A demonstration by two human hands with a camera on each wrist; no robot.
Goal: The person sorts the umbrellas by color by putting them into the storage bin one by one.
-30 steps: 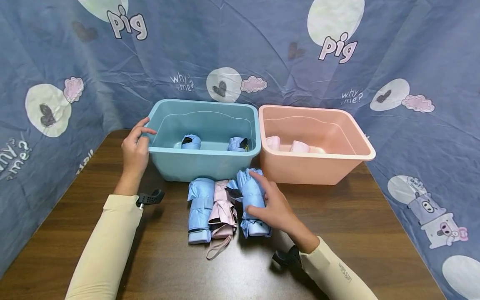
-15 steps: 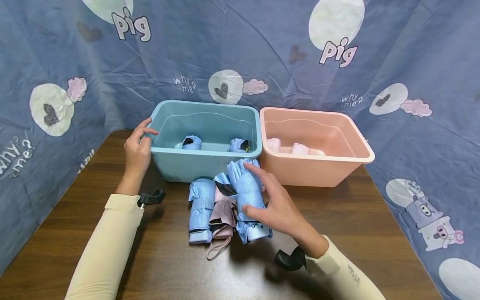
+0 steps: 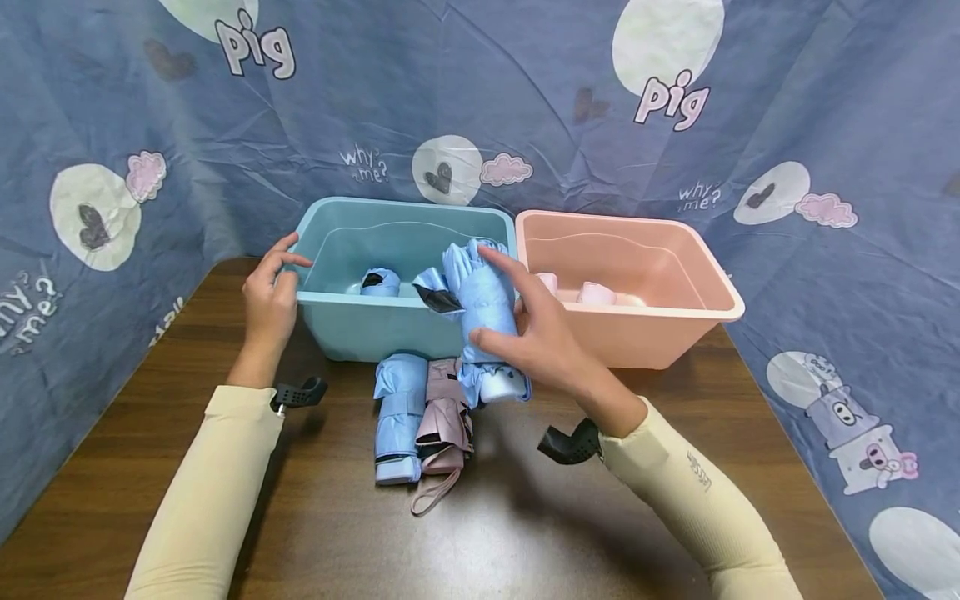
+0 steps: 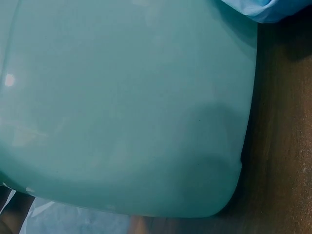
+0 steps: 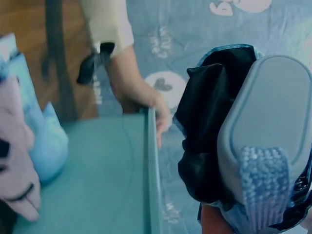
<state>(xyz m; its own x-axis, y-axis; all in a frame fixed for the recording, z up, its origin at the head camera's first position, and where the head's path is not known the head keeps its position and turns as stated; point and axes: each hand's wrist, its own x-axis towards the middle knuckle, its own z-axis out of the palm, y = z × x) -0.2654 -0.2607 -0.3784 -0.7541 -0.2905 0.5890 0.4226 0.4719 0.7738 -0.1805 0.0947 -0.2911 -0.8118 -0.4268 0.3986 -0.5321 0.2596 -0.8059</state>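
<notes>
My right hand [image 3: 546, 329] grips a folded blue umbrella [image 3: 487, 304], raised over the front rim of the teal bin [image 3: 367, 329]. Its pale handle end [image 5: 273, 107] and woven strap show large in the right wrist view. At the teal bin's left end, my left hand [image 3: 272, 300] holds the rim, fingers hooked over it. Side by side on the table in front lie another folded blue umbrella [image 3: 400, 417] and a folded pink umbrella [image 3: 444, 417] with a wrist loop. One blue umbrella [image 3: 381, 283] shows inside the teal bin; the held one covers part of the interior.
A pink bin [image 3: 637, 337] stands against the teal bin's right side, with two pink rolled umbrellas [image 3: 597, 293] inside. Both bins stand at the back of the wooden table [image 3: 337, 525], before a blue patterned cloth [image 3: 525, 108].
My right hand has lifted the blue umbrella off the table, up and away from me to above the teal bin's front rim. The left hand stays at the bin's left end.
</notes>
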